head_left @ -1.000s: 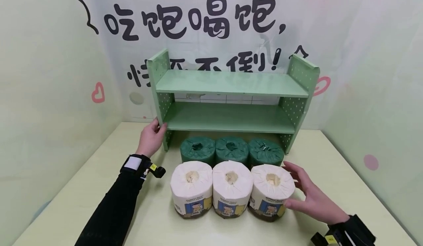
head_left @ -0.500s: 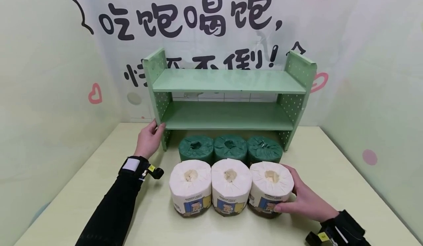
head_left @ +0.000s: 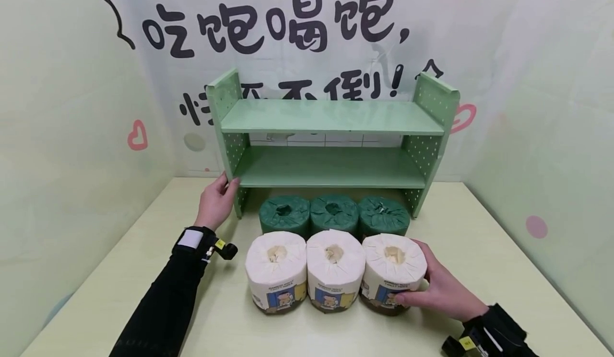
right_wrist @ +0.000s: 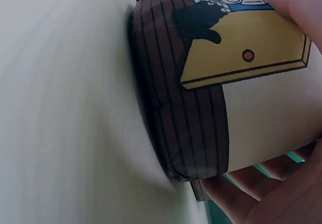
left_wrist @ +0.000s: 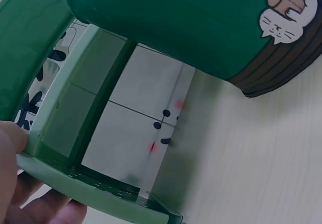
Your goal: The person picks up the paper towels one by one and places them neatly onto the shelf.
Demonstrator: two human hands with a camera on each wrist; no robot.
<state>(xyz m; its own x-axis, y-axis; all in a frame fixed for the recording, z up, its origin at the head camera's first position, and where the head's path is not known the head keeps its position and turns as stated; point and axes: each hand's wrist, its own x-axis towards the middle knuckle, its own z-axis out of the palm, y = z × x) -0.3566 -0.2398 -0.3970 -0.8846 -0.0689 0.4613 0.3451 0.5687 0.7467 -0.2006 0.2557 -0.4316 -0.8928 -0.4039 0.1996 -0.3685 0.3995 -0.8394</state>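
A green two-tier shelf rack (head_left: 331,168) stands at the back of the table. My left hand (head_left: 216,202) grips the edge of its left side panel, thumb in front and fingers behind, as the left wrist view confirms. In front of the rack, three green-wrapped toilet rolls (head_left: 334,217) form a row. Three white-wrapped toilet rolls (head_left: 336,264) stand upright before them, side by side. Around the rightmost white toilet roll (head_left: 379,280) my right hand (head_left: 443,290) is curled, thumb on the front and fingers at the back. In the right wrist view its dark striped base is at the tabletop.
The pale tabletop (head_left: 268,341) extends on both sides of the rolls. Behind the rack hangs a printed wall cloth (head_left: 268,69) with large dark lettering. Pale walls (head_left: 537,149) close in the left and right sides.
My right hand has moved left and closed around the rightmost white toilet roll. My left hand keeps its grip on the rack. The head view has shifted slightly.
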